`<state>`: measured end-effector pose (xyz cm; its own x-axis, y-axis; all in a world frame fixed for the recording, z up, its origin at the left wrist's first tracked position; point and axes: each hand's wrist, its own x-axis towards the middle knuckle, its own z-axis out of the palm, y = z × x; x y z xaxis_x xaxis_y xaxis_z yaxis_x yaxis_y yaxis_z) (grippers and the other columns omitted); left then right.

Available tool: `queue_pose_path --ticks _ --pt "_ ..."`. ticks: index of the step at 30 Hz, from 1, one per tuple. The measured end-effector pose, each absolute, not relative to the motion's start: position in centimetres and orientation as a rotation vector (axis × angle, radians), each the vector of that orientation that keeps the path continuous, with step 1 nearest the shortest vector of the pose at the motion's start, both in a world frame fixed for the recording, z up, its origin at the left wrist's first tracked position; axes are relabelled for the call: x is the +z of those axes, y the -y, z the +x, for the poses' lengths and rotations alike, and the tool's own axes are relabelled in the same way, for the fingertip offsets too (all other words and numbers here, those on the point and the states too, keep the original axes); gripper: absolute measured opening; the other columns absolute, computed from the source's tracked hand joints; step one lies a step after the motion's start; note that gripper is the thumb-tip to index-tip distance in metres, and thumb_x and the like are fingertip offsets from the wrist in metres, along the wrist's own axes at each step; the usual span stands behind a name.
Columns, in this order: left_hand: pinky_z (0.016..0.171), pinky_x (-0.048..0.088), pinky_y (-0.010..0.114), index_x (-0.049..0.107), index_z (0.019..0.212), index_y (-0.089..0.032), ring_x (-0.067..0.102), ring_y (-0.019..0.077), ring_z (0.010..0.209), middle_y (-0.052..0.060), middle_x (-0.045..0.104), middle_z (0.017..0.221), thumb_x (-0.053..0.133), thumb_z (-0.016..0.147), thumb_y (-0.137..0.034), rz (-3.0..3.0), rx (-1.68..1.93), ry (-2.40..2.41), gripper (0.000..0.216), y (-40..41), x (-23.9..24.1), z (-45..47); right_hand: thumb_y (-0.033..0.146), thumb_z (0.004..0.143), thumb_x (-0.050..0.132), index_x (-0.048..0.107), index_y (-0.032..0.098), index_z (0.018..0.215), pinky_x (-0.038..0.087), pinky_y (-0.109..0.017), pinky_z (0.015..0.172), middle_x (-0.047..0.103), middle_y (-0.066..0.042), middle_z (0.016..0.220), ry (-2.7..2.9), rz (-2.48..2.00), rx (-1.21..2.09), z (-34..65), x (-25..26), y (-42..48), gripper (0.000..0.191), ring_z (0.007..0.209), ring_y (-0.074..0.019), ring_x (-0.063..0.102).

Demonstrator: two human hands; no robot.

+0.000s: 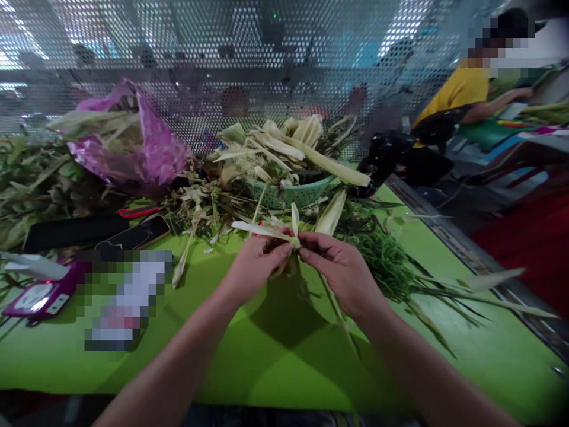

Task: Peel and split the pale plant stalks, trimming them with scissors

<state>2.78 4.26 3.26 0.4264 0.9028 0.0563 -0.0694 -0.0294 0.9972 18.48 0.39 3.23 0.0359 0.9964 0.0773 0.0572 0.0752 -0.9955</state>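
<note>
Mid-frame: left hand point(253, 261), right hand point(345, 268), fingertips clamped on husk bundle point(294, 242) at base, likely letting pale ends splay

The left fingers point(279, 255) and right fingers point(315, 260) pinch pale plant strips point(294, 242) above a green table point(267, 373).

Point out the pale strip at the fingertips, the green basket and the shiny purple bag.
Pale strip point(267, 231): head view, middle of its jutting length.
Green basket point(296, 195): head view, its perforated front wall.
Purple bag point(156, 142): head view, its crinkled plastic side.
</note>
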Motion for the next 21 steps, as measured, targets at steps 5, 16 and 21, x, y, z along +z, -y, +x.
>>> queue_pose_path --ticks 5,16,21 --pt "0.063 0.041 0.024 0.061 0.092 -0.015 0.051 0.0116 0.070 0.003 0.059 0.080 0.056 0.084 -0.034 1.380 0.896 -0.833 0.022 -3.9 3.1 3.1 0.028 0.074 0.072 0.058 0.022 0.098 0.048 -0.029 0.068 0.067 0.000 0.078 1.322 -1.264 0.880 18.1 4.0 -0.1 0.029 0.073 -0.0164 0.062" --pt "0.067 0.038 0.024 0.060 0.089 -0.015 0.049 0.0103 0.069 0.002 0.058 0.080 0.062 0.080 -0.036 1.200 0.906 -0.793 0.022 -3.8 2.9 3.2 0.031 0.071 0.074 0.056 0.020 0.101 0.043 -0.025 0.056 0.064 0.002 0.066 1.258 -1.282 1.004 18.3 4.4 -0.3 0.037 0.061 -0.0140 0.058" --pt "0.068 0.038 0.024 0.061 0.083 -0.014 0.048 0.0110 0.071 0.002 0.056 0.077 0.064 0.077 -0.037 1.312 0.813 -0.724 0.024 -3.8 3.4 2.6 0.034 0.070 0.075 0.063 0.020 0.095 0.049 -0.028 0.063 0.067 -0.001 0.074 1.125 -1.166 1.259 18.7 4.0 0.0 0.032 0.066 -0.0152 0.062"
